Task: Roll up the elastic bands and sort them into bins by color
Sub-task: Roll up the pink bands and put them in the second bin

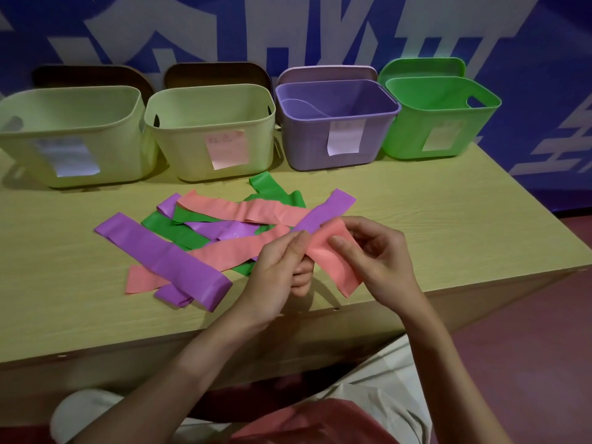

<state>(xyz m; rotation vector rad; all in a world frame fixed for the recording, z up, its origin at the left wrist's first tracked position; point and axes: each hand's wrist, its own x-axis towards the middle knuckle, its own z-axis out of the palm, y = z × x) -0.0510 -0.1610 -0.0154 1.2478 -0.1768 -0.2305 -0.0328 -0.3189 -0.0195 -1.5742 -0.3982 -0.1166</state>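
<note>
A pink elastic band (333, 261) is held above the table's front edge between both hands. My left hand (282, 270) pinches its left side with curled fingers. My right hand (378, 254) holds its right side, thumb on top. A pile of flat bands lies behind them: purple bands (166, 254), green bands (269, 190) and more pink bands (243, 209), overlapping each other. Along the back stand two pale yellow bins (208, 104), a purple bin (336, 97) and a green bin (442, 91), each with a paper label.
The wooden table (448, 219) ends just below my hands, with its right edge near the green bin. Lids lean behind the bins against a blue and white wall. My lap and a red floor are below.
</note>
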